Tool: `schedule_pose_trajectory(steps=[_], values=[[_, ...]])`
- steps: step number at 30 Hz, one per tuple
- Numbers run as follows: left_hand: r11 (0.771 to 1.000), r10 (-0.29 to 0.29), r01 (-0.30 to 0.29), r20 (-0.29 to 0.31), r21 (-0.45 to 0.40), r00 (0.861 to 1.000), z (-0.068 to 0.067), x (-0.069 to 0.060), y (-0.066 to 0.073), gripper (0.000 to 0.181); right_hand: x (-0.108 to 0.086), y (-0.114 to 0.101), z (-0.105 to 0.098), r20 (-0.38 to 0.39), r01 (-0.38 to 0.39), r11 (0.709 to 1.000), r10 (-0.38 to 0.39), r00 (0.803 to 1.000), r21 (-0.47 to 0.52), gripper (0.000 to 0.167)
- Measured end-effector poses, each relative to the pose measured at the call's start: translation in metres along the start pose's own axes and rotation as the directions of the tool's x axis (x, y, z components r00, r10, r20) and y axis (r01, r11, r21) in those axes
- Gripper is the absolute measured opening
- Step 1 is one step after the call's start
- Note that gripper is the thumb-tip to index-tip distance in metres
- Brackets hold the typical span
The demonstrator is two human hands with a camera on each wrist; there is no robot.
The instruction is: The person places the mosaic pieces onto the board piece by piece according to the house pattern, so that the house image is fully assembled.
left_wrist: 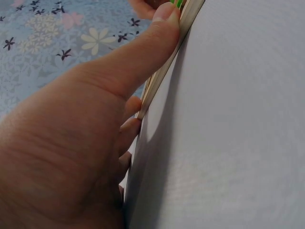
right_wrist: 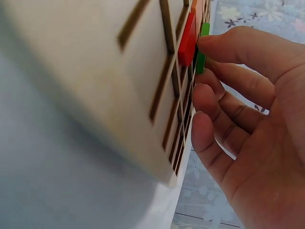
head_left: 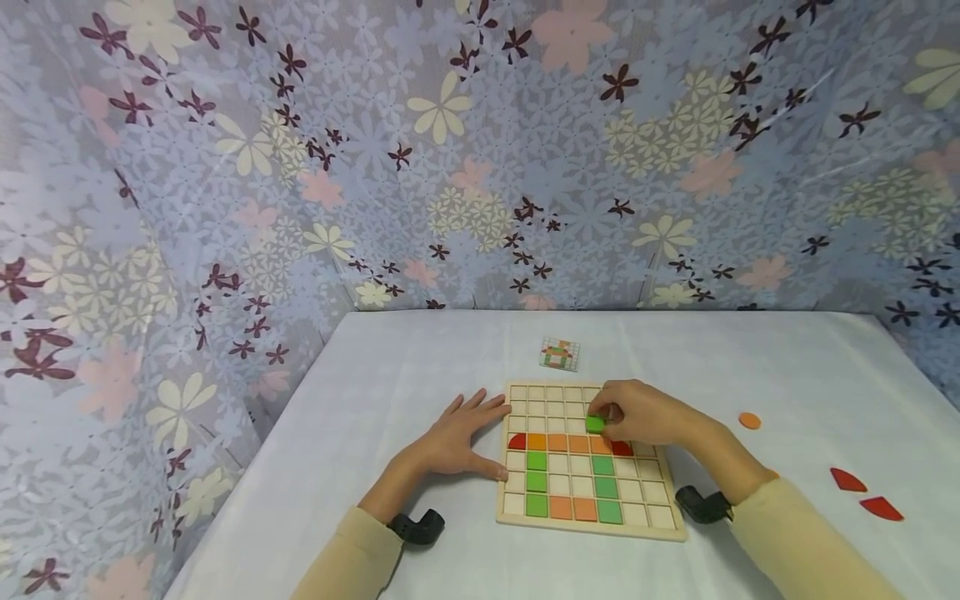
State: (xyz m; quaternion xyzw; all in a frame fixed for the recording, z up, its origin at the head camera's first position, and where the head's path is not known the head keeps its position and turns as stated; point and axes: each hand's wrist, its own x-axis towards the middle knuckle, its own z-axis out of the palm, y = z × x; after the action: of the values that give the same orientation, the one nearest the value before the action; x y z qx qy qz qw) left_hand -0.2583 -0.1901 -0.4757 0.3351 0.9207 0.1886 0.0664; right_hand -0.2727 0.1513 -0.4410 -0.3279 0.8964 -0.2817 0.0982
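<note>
Between thumb and fingers, my right hand (head_left: pixel 643 413) pinches a green square tile (head_left: pixel 595 424) over the wooden grid board (head_left: pixel 592 528), just above its row of orange tiles (head_left: pixel 557 442). The right wrist view shows the green tile (right_wrist: pixel 204 45) held on edge close to the grid, beside a red tile (right_wrist: pixel 188 43). My left hand (head_left: pixel 456 440) lies with spread fingers against the board's left edge; its thumb (left_wrist: pixel 147 52) touches the side in the left wrist view. Red rounded pieces end the orange row. Below it stand a bright green column (head_left: pixel 536 482) and a darker green column (head_left: pixel 606 487), with orange tiles between at the bottom.
Behind the board lies a small pattern card (head_left: pixel 559 354). On the white cloth to the right are an orange disc (head_left: pixel 749 421) and two red quarter-round pieces (head_left: pixel 848 479). A flowered curtain (head_left: pixel 480 167) hangs behind the table. Both wrists wear black devices (head_left: pixel 420 527).
</note>
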Motion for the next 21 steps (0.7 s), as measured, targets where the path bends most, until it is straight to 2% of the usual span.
schedule_pose_trajectory(steps=[6, 21], values=[[1.000, -0.002, 0.002, -0.003, 0.008, 1.000, 0.002, 0.000, 0.000, 0.105, 0.005, -0.006, 0.002, -0.004, 0.007, 1.000, -0.007, 1.000, 0.017, 0.023], [1.000, -0.005, 0.005, -0.002, 0.006, 1.000, 0.001, 0.000, 0.001, 0.104, 0.025, -0.017, 0.013, -0.002, 0.078, 0.996, -0.078, 0.997, -0.039, 0.021]])
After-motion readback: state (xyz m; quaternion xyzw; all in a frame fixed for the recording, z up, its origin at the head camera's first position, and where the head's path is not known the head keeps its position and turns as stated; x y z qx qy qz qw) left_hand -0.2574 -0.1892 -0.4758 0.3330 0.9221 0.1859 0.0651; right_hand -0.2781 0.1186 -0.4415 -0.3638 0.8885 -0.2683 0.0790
